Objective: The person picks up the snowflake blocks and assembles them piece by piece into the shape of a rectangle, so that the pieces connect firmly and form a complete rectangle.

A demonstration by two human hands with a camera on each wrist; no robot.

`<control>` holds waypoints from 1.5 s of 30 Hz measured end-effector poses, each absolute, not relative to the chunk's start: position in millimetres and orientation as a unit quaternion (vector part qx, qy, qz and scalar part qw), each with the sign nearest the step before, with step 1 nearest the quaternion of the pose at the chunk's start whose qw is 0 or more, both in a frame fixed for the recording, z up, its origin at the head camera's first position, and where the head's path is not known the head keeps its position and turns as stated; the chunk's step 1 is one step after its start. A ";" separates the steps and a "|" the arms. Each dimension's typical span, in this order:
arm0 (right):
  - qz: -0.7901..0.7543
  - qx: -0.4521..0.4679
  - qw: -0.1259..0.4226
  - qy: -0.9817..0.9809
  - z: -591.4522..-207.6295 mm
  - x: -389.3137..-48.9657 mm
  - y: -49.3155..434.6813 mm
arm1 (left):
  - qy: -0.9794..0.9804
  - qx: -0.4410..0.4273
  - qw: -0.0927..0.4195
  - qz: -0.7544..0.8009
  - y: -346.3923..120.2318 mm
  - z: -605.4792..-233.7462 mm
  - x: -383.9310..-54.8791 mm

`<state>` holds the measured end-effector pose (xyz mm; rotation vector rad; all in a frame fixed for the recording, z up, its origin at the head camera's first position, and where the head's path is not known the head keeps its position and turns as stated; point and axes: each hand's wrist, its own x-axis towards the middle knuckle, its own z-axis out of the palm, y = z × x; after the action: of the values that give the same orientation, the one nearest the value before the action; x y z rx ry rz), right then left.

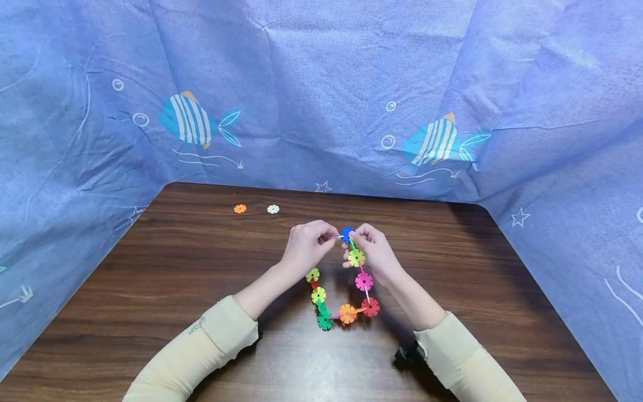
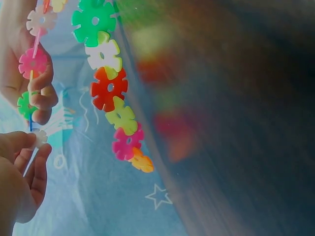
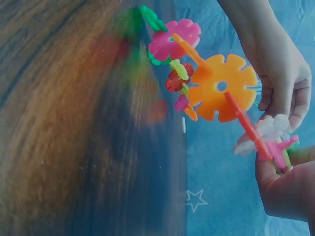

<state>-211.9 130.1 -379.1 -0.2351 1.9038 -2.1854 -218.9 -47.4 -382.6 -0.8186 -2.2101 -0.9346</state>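
A chain of notched plastic flower discs hangs in a U between the hands, each disc slotted into its neighbour. My right hand [image 1: 377, 251] grips one end, around a blue flower disc [image 1: 346, 233] and the green piece below it. My left hand [image 1: 307, 244] pinches a white flower disc [image 2: 41, 139] against the blue disc's edge; whether the slots are joined cannot be told. Farther along are a pink disc [image 1: 364, 281], a red disc [image 1: 370, 306], an orange disc [image 1: 347, 314] and a green disc [image 1: 325, 320]. The chain's other end, a yellow-green disc [image 1: 312, 274], hangs below the left forearm.
A loose orange disc [image 1: 240, 208] and a loose white disc [image 1: 273, 209] lie near the back edge of the dark wooden table [image 1: 201, 240]. Blue cloth [image 1: 321, 100] with printed fish surrounds the table at the back and sides.
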 end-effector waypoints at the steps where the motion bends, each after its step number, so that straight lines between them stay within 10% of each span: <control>1: -0.746 -0.079 0.116 0.651 -378.9 -211.2 129.3 | -0.831 -0.310 0.302 -0.350 -47.4 -382.8 -218.7; 45: -0.751 -0.034 0.117 0.649 -394.8 -224.1 152.3 | -0.924 -0.190 0.127 -0.306 -179.4 -378.7 -264.0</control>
<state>-224.1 152.3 -394.8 -0.0981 1.8985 -2.1982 -264.0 -179.4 -378.7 -0.5535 -2.6907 -0.8899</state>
